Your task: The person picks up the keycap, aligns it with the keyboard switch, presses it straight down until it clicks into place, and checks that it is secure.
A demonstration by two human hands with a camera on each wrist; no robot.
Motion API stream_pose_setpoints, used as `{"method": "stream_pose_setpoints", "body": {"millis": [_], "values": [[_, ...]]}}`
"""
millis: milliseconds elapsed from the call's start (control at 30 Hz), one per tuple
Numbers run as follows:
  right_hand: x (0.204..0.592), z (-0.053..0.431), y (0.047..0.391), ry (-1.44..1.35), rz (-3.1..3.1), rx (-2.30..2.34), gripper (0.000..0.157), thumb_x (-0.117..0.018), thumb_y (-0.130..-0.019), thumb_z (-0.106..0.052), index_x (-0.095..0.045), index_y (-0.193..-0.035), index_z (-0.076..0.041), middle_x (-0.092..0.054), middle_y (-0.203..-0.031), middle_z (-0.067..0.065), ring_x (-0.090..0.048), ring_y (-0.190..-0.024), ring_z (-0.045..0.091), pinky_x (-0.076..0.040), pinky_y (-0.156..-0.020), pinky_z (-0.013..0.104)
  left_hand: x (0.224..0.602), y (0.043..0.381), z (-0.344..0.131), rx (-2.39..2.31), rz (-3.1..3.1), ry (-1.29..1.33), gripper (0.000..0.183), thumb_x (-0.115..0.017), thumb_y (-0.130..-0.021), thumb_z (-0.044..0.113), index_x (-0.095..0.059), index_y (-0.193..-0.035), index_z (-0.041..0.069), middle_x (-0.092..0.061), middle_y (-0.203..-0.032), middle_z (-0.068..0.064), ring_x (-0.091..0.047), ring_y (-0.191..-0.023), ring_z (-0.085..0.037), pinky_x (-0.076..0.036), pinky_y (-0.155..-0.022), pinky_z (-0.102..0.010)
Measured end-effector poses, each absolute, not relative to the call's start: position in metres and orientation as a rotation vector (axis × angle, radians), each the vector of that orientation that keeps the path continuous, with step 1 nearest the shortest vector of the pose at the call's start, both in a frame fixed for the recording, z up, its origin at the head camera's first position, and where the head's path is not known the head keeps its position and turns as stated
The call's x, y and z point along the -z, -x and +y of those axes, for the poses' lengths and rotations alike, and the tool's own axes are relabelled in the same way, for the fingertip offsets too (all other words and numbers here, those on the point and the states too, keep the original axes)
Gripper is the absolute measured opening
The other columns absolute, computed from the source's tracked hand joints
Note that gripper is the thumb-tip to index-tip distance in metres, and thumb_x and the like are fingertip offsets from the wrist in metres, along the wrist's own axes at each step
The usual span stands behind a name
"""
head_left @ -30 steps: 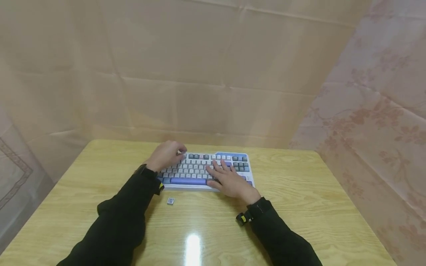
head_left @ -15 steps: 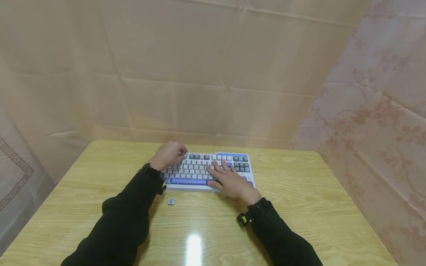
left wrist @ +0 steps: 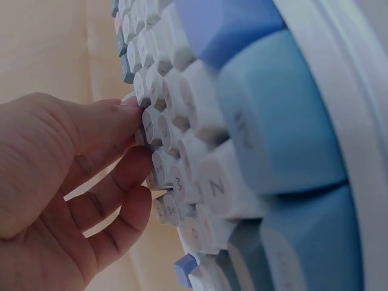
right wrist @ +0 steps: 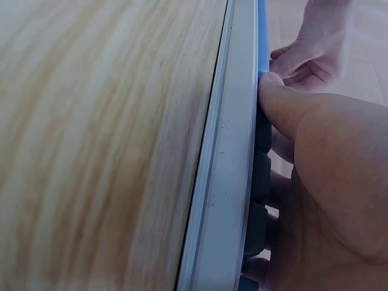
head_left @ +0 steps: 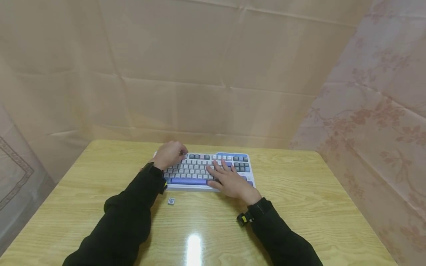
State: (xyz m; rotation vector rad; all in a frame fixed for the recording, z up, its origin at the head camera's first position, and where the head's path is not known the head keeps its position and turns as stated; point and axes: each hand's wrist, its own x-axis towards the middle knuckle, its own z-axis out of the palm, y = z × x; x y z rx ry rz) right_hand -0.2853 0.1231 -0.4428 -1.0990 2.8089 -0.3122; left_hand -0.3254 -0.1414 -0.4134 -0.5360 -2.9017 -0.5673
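A white keyboard [head_left: 191, 187] with white, grey and blue keycaps and a long purple space bar [head_left: 188, 181] lies near the table's far edge. My left hand [head_left: 169, 155] reaches over its upper left corner. In the left wrist view that hand's thumb and index finger pinch a keycap among the number and letter rows, mostly hidden by the fingertips; the other fingers curl loosely beside the keys. Across the right half of the keys lies my right hand [head_left: 230, 181], fingers spread. Its thumb [right wrist: 280, 97] rests near the front edge beside the space bar in the right wrist view.
A small square grey-and-white piece [head_left: 171, 201] lies on the wooden table [head_left: 293, 207] in front of the keyboard. Beige cloth [head_left: 186, 92] hangs behind the table, with a flowered pink cloth [head_left: 376, 122] on the right.
My left hand and forearm have shifted slightly to the right over the keyboard's upper left corner. The right hand, keyboard and small square piece look nearly unchanged.
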Motion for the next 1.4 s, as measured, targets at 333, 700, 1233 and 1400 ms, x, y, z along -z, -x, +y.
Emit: {"method": "stream_pose_setpoints", "body": {"millis": [333, 700, 1233, 1400], "values": [[0.443, 0.123, 0.285, 1.07, 2.815, 0.305, 0.061, -0.032, -0.098, -0.053, -0.022, -0.151, -0.025, -0.014, -0.157, 0.009, -0.003, -0.142, 0.033, -0.006, -0.109, 0.057, 0.407, 0.322, -0.134, 0.437, -2.877, 0.578, 0.017, -0.062, -0.083, -0.001, -0.075, -0.09, 0.006, -0.069, -0.088, -0.005, -0.058, -0.078, -0.02, -0.049, -0.076, -0.039], [0.445, 0.122, 0.287, 1.078, 2.815, 0.293, 0.061, -0.031, -0.098, -0.054, -0.021, -0.151, -0.026, -0.013, -0.157, 0.008, -0.002, -0.142, 0.033, -0.006, -0.109, 0.057, 0.405, 0.32, -0.136, 0.443, -2.922, 0.589, 0.019, -0.059, -0.086, 0.0, -0.075, -0.095, 0.005, -0.07, -0.095, -0.008, -0.059, -0.084, -0.022, -0.049, -0.083, -0.04], [0.443, 0.122, 0.286, 1.079, 2.813, 0.301, 0.061, -0.033, -0.098, -0.053, -0.022, -0.151, -0.026, -0.014, -0.157, 0.008, -0.003, -0.142, 0.033, -0.007, -0.109, 0.057, 0.405, 0.317, -0.132, 0.419, -3.0, 0.549, 0.024, -0.053, -0.089, 0.003, -0.073, -0.102, 0.005, -0.069, -0.102, -0.009, -0.061, -0.095, -0.025, -0.046, -0.089, -0.042], [0.445, 0.123, 0.286, 1.069, 2.819, 0.294, 0.062, -0.032, -0.098, -0.055, -0.021, -0.151, -0.027, -0.013, -0.157, 0.007, -0.003, -0.142, 0.031, -0.007, -0.109, 0.057, 0.412, 0.312, -0.13, 0.303, -3.013, 0.588, 0.026, -0.048, -0.093, 0.004, -0.07, -0.107, 0.005, -0.069, -0.106, -0.01, -0.061, -0.1, -0.025, -0.045, -0.092, -0.044]]}}
